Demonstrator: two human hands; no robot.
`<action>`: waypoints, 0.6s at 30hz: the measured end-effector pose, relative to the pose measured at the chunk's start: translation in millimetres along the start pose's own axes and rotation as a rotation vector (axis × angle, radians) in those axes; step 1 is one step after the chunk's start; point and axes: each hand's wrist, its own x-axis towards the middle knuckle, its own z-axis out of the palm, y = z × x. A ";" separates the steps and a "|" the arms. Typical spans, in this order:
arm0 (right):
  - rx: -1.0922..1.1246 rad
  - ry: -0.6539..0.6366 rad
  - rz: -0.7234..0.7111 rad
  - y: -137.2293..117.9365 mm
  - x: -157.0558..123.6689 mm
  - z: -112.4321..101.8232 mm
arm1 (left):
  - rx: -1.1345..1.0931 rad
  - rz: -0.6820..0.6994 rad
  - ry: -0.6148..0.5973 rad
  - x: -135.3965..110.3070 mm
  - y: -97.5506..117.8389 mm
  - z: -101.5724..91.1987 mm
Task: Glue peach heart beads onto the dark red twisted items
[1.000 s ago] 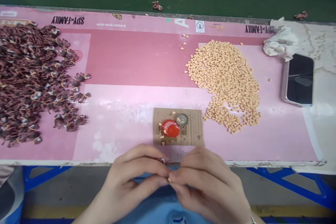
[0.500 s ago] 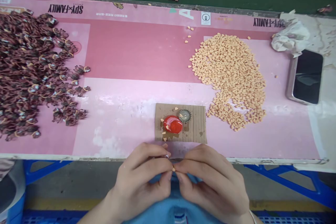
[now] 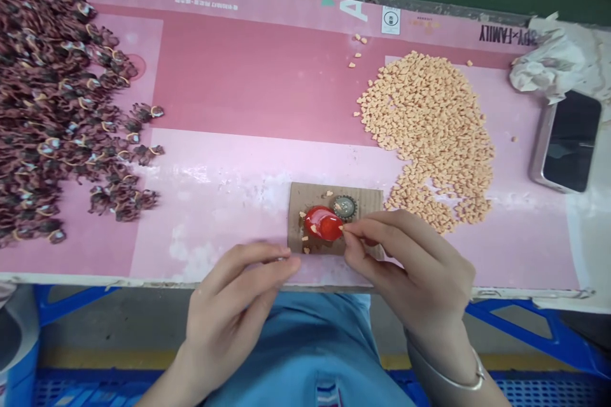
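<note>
Well, first a tiny peach-coloured chip (image 3: 342, 227), too small to show its exact shape, pinched at the fingertips (image 3: 352, 233) of the right hand (image 3: 405, 261), thumb and forefinger closed on it, right at the edge of a glossy red blob (image 3: 321, 223). Paint or glue, impossible to tell which. Around the blob, a few loose chips on a square of corrugated cardboard (image 3: 305, 200), and a crimped metal bottle cap (image 3: 344, 207) touching its upper right side. Under the cardboard, a pink printed mat (image 3: 238, 76), the square lying near the mat's front edge. Just left of the cardboard's lower corner, the left hand (image 3: 229, 311), apart from the right, its fingers loosely curled over the mat; whether anything sits between them, impossible to tell. Around the right wrist, a silver bangle (image 3: 453, 376); below the mat's edge, a blue shirt (image 3: 305, 343). Further right, a broad heap of matching peach chips (image 3: 429, 127), with a few strays above it. Far left, a wide heap of dark brown curled pieces (image 3: 62, 108) bound with small rubber bands. Beyond the peach heap, at the mat's end, a crumpled tissue (image 3: 547, 60) and a smartphone (image 3: 568, 140), screen up and dark.
</note>
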 end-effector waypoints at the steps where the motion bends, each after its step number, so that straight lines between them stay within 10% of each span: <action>1: -0.020 -0.010 -0.006 -0.1 0.8 -0.3 | -0.040 -0.018 0.019 -1.7 -1.2 -0.1; 11: -0.042 -0.092 -0.026 -7.0 8.1 -8.0 | -0.197 -0.129 0.032 -0.4 -5.5 1.5; 18: 0.172 -0.050 0.207 -16.5 2.5 -13.2 | -0.418 -0.223 0.099 4.9 -0.7 5.8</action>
